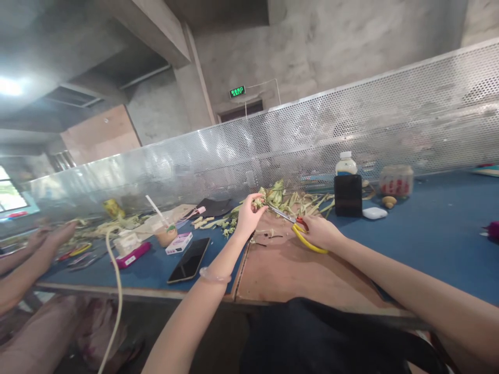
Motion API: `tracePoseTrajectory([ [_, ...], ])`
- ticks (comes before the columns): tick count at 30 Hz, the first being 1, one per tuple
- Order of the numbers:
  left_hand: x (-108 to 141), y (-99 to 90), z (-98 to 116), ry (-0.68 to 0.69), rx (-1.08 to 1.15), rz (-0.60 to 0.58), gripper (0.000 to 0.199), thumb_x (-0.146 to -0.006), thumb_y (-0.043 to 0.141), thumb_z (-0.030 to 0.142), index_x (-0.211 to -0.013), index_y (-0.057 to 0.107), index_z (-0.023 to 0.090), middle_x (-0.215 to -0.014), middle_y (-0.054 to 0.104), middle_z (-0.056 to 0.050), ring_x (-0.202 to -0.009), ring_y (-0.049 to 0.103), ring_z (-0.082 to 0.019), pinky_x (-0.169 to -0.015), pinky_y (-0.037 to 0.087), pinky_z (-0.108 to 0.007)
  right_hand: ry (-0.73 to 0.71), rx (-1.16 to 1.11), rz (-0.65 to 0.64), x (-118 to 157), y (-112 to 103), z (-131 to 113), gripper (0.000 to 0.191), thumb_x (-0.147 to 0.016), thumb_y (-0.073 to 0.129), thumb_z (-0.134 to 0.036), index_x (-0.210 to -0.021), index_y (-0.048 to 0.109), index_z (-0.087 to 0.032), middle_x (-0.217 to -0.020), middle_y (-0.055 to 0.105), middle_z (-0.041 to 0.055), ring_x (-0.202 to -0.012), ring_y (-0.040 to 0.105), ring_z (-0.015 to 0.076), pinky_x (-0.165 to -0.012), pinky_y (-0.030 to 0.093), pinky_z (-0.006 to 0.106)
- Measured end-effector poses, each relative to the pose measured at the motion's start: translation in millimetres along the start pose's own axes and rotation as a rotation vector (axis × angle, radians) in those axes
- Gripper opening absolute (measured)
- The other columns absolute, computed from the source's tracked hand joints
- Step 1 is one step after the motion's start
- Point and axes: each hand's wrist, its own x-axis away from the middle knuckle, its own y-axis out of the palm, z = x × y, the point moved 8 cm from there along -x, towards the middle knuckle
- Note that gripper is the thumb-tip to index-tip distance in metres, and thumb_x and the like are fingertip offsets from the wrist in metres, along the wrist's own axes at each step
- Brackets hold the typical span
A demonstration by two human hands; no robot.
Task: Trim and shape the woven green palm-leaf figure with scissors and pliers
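Two hands work: scissors half-hidden by right hand, stem tip blurred.

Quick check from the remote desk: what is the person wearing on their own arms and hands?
Both forearms are bare, with no sleeves showing and no gloves. The left hand has a thin, pale, translucent bangle round its wrist. The right hand shows no ring, watch or band that I can make out.

Bare board near side free; leaf heap (mesh screen behind) blocks far side.
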Motion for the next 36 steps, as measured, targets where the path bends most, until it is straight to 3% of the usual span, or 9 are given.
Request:
tracePoseTrajectory([
  [7, -3.1, 0.4, -16.2, -0.06, 0.029, -0.012, 0.041, -0.061, 0.07, 0.021, -0.1, 0.056, 0.022, -0.091, 0.062, -0.004, -0.073, 0.059, -0.015, -0.07, 0.046, -0.027, -0.032, 0.03, 0.024, -0.5, -0.3, -1.6, 0.039, -0.082, 0.034, -0.05, -0.084, 0.055, -0.017, -0.084, 0.065, 0.0102, -0.077, 0.061, 0.024, -0.06, 0.038, 0.028],
  [17, -3.3, 1.2, -15.5, -0.089, 0.072, -0.034, 0.042, -0.061, 0.07, 0.023, -0.1, 0.054, 0.021, -0.09, 0.061, -0.005, -0.069, 0.06, -0.015, -0.06, 0.049, -0.026, -0.055, 0.048, 0.032, 0.0, -1.3, -4.6, 0.039, -0.082, 0.034, -0.049, -0.084, 0.056, -0.017, -0.084, 0.065, 0.01, -0.077, 0.061, 0.024, -0.06, 0.038, 0.028],
  [26, -5.4, 1.5, -20.2, -0.037, -0.045, -0.059, 0.042, -0.066, 0.065, 0.022, -0.105, 0.048, 0.019, -0.085, 0.063, -0.004, -0.075, 0.062, -0.016, -0.067, 0.05, -0.029, -0.009, 0.015, 0.031, 2.2, -6.0, -2.1, 0.04, -0.081, 0.036, -0.05, -0.091, 0.055, -0.017, -0.093, 0.064, 0.0104, -0.083, 0.061, 0.0236, -0.063, 0.039, 0.027],
  [36, -6.4, 0.0, -17.8, 0.035, -0.157, -0.044, 0.042, -0.067, 0.065, 0.023, -0.105, 0.05, 0.019, -0.083, 0.064, -0.004, -0.077, 0.062, -0.016, -0.073, 0.047, -0.029, 0.051, 0.024, 0.034, 0.3, -1.2, 5.5, 0.039, -0.08, 0.034, -0.052, -0.086, 0.052, -0.018, -0.089, 0.064, 0.0095, -0.08, 0.061, 0.0264, -0.061, 0.04, 0.031],
])
